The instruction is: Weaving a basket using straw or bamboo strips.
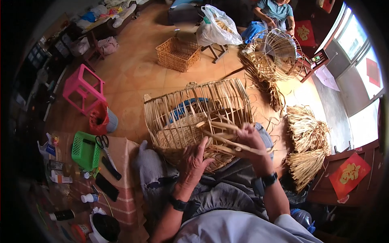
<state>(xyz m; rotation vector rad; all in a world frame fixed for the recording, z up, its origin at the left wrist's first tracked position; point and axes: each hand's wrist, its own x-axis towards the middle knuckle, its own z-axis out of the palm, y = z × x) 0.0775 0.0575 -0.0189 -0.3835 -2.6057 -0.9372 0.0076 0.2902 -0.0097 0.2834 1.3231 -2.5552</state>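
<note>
A half-woven basket (162, 139) of pale, flat strips lies on its side across my lap, its open ribs turned away from me. My right hand (252, 139) is closed around several dried plant strips (221, 135), which stick out leftward over the weave. At the basket's near edge is my left hand (193, 162), its thumb and index finger spread apart and resting near the woven strips. Whether its fingertips press on a strip is hard to make out. Something blue (188, 106) shows through the ribs.
Bundles of dried strips (306, 141) lie to the right. At left are a pink stool (84, 89), a lined bin (101, 117) and a cloth-covered table (127, 190) with scissors (106, 150). Beyond, a wicker basket (178, 54) stands near another person handling a round basket frame (277, 54).
</note>
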